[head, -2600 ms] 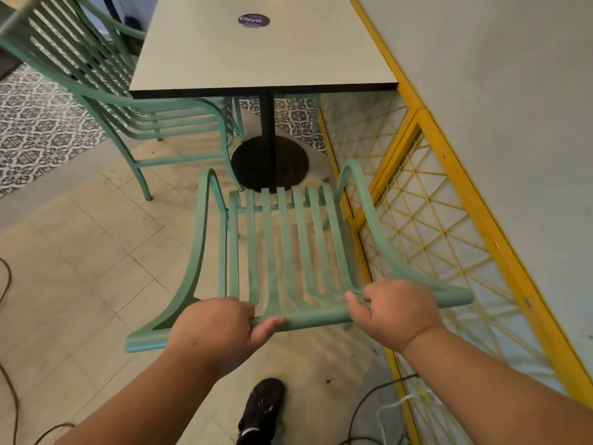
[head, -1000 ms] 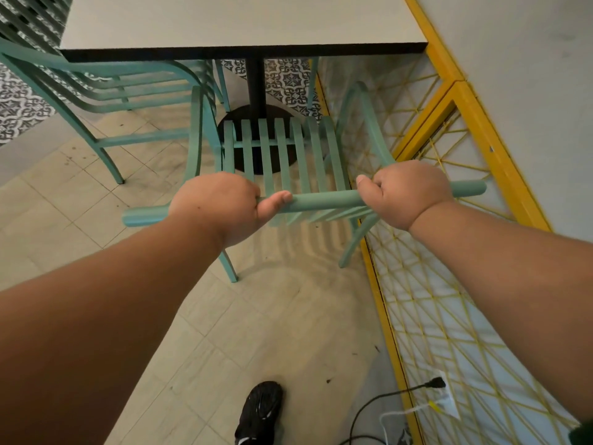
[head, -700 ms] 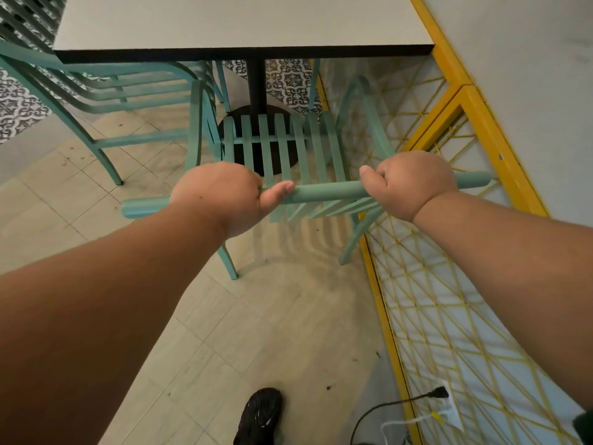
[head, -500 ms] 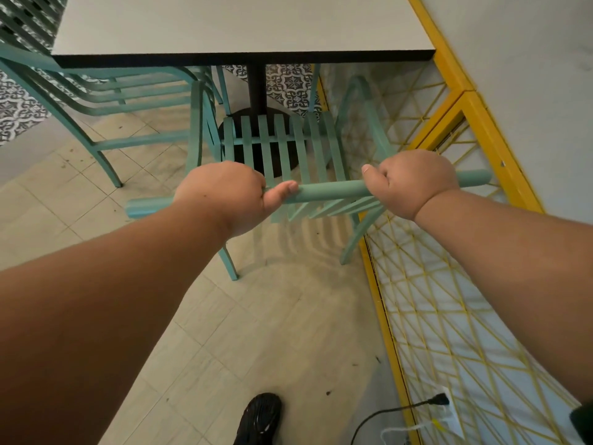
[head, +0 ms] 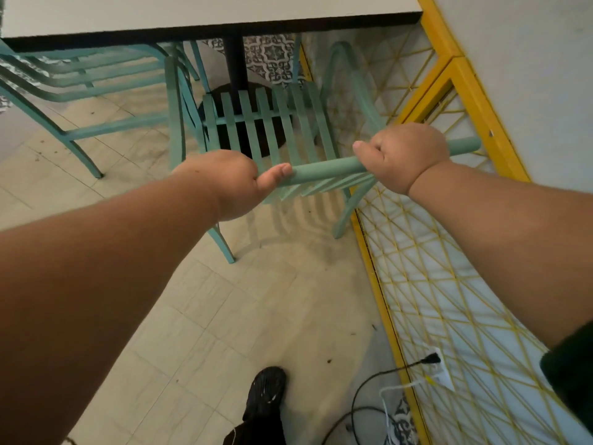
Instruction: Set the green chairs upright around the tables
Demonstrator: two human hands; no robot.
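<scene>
Hands on the top rail: the left hand [head: 224, 184] and the right hand [head: 401, 155] are each wrapped tight around the round bar at the top of the mint-green slatted metal chair [head: 266, 130], fingers curled under, left thumb lying along the bar. That chair stands upright on its legs on the beige tiled floor [head: 205, 316], seat pointing toward the white rectangular table with a black edge [head: 208, 14], the front of the seat reaching under the table edge near the black pedestal base [head: 237, 91]. Tight on the right side: the chair's right rear leg stands just beside the yellow-framed partition strung with yellow cord [head: 433, 284], and the rail end pokes out past the right hand, over that frame. On the left, a second mint-green slatted chair [head: 80, 88] sits upright, its seat tucked under the table, close beside the held chair's left arm. Open tile lies behind the chair, toward the person, where a black shoe [head: 266, 396] is planted. Black and white cables [head: 378, 393] trail on the floor by the partition's lower frame, near that shoe.
</scene>
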